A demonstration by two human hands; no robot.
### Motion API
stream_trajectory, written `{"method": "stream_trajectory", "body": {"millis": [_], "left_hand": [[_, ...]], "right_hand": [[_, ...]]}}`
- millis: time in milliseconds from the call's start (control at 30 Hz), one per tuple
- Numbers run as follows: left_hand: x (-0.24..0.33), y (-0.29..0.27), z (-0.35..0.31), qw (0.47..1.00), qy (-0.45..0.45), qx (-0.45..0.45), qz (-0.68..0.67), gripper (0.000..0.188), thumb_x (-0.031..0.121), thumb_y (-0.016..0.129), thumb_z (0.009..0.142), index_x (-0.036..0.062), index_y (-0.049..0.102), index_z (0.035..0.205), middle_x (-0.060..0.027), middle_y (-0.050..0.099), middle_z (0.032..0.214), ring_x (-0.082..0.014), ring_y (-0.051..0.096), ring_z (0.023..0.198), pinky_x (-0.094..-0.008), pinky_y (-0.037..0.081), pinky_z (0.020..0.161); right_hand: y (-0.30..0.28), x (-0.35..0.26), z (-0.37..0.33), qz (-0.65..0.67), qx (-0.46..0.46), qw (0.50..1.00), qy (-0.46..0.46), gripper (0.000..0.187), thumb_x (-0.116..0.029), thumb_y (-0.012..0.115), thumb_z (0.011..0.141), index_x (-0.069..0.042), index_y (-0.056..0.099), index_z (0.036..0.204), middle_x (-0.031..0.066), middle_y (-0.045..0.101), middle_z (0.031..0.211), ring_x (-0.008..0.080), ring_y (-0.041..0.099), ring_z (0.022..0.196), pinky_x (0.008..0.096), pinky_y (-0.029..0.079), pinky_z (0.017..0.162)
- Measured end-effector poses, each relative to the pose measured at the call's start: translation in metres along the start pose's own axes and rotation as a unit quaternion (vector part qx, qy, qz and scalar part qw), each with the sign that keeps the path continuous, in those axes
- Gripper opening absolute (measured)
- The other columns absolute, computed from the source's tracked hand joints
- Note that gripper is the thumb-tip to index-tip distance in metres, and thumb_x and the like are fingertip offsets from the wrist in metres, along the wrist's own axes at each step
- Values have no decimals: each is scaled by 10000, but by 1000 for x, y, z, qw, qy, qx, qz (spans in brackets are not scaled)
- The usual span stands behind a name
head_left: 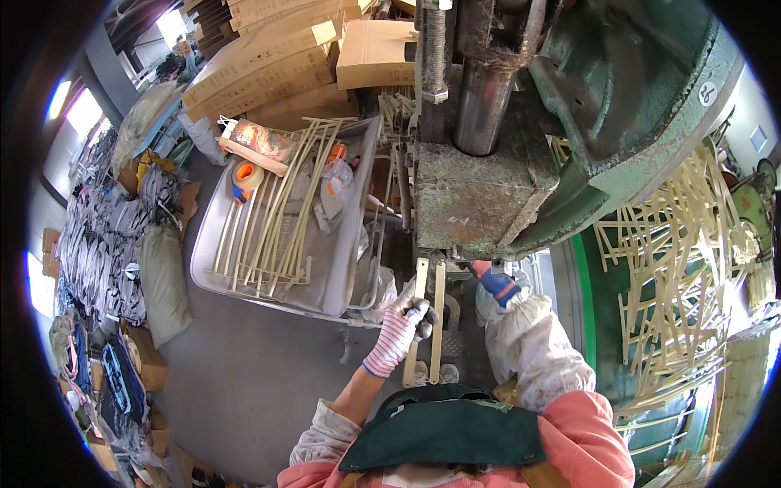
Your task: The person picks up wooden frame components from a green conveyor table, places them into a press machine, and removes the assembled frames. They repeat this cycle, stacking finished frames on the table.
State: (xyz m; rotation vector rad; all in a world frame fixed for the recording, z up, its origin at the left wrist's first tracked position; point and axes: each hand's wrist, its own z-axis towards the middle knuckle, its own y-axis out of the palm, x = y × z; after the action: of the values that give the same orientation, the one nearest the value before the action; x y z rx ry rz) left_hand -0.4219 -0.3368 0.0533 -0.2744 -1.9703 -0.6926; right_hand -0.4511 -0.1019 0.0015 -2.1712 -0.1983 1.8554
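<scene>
My left hand (400, 327), in a pink-and-blue striped glove with grey fingertips, is closed on a long flat cream strip (421, 281). A second cream strip (439, 297) runs alongside it, touching or nearly touching the fingertips. Both upper ends come close to the lower edge of the press's heavy metal block (472, 207), and holes show near the strip ends. My right hand (498, 285), in a blue and red glove, reaches in at the underside of that block, to the right of the strips. Its fingertips are partly hidden, so what they hold, if anything, does not show.
A grey plastic bin (329, 305) at the left holds cream strips, an orange tape roll (246, 175) and plastic bags. Cardboard boxes (268, 73) are stacked behind it. The green press frame (643, 106) rises at the right, beside a heap of loose strips (671, 268).
</scene>
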Motion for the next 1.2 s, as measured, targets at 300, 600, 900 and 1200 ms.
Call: {"method": "stream_trajectory", "body": {"millis": [300, 600, 900, 1200], "left_hand": [[40, 0, -13, 997, -5, -27, 75, 377, 99, 486, 927, 130, 486, 1302, -28, 591, 662, -44, 447, 441, -180, 345, 399], [57, 5, -7, 990, 21, -88, 107, 471, 100, 488, 927, 144, 393, 1386, 15, 566, 666, -17, 421, 479, -157, 328, 424], [70, -3, -5, 980, -22, -151, 125, 516, 44, 476, 899, 126, 372, 1398, 42, 521, 653, -13, 389, 482, -159, 323, 427], [60, -23, 18, 967, -32, -186, 172, 512, 78, 498, 907, 125, 362, 1398, 19, 565, 727, -33, 502, 538, -159, 406, 448]], "right_hand": [[11, 7, -4, 10, 11, 1000, -11, 417, -298, 620, 850, -63, 534, 1183, 124, 586, 1151, 291, 547, 1045, 420, 420, 908], [18, 56, -5, -205, 146, 959, -129, 310, -301, 624, 837, -99, 617, 1073, 111, 647, 946, 308, 595, 864, 397, 458, 754], [12, 24, -18, -172, 132, 948, -234, 257, -204, 599, 846, -111, 619, 1085, 132, 649, 913, 308, 618, 750, 378, 479, 660], [1, 7, -8, -374, 94, 920, -75, 282, -246, 642, 782, -67, 624, 999, 162, 634, 894, 353, 606, 804, 423, 475, 717]]}}
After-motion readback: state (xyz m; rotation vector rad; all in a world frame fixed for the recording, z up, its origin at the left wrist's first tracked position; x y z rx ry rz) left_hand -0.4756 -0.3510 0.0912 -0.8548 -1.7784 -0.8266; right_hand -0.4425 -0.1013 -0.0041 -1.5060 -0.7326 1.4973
